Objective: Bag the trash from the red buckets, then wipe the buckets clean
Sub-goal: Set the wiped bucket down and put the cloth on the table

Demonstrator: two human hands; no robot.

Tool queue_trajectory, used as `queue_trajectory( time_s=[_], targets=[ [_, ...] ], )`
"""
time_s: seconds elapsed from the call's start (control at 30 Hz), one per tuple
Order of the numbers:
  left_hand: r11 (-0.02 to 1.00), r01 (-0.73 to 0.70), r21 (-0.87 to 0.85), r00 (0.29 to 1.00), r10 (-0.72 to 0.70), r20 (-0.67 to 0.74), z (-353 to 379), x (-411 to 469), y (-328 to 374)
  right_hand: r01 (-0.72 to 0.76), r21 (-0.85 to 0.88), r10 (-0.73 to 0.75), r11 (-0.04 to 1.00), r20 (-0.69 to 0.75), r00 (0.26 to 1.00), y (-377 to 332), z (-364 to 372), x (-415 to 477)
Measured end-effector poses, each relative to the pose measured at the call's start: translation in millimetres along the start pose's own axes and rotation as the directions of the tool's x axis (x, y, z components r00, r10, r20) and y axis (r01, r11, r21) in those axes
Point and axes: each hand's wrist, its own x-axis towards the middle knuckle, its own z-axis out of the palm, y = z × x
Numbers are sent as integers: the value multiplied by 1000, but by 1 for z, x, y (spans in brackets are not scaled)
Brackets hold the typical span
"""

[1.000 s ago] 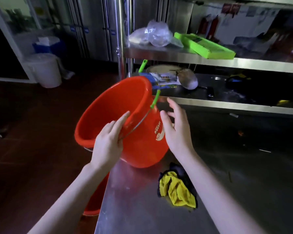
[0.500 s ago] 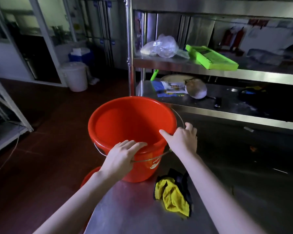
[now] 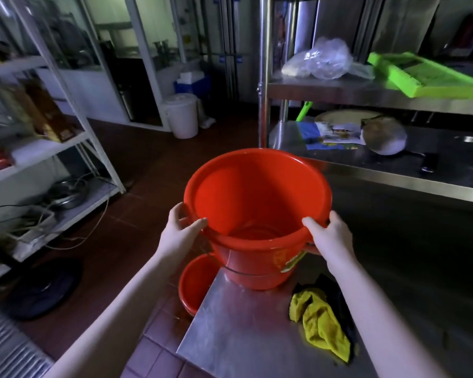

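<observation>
An upright red bucket (image 3: 257,203) sits mid-view at the near corner of a steel table (image 3: 243,336); whether its base rests there or hangs just above is unclear. The left hand (image 3: 179,227) grips the rim at 8 o'clock, thumb inside. The right hand (image 3: 329,234) grips it at 4 o'clock. A yellow cloth (image 3: 320,323) lies at 5 o'clock. A second red bucket (image 3: 195,282) stands lower, at 7 o'clock.
</observation>
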Motion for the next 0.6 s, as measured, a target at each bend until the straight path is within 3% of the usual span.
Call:
queue_trajectory(
  time_s=[0.07, 0.3, 0.6],
  targets=[
    [989, 48, -141, 999, -48, 3, -1, 3, -5, 20, 28, -20, 999, -9, 1000, -3, 5, -3],
    [967, 39, -251, 989, -74, -129, -54, 16, -41, 81, 133, -86, 988, 38, 996, -35, 58, -20],
    [954, 41, -297, 961, -120, -251, -210, 63, -109, 91, 249, -136, 964, 167, 977, -99, 225, -51]
  ],
)
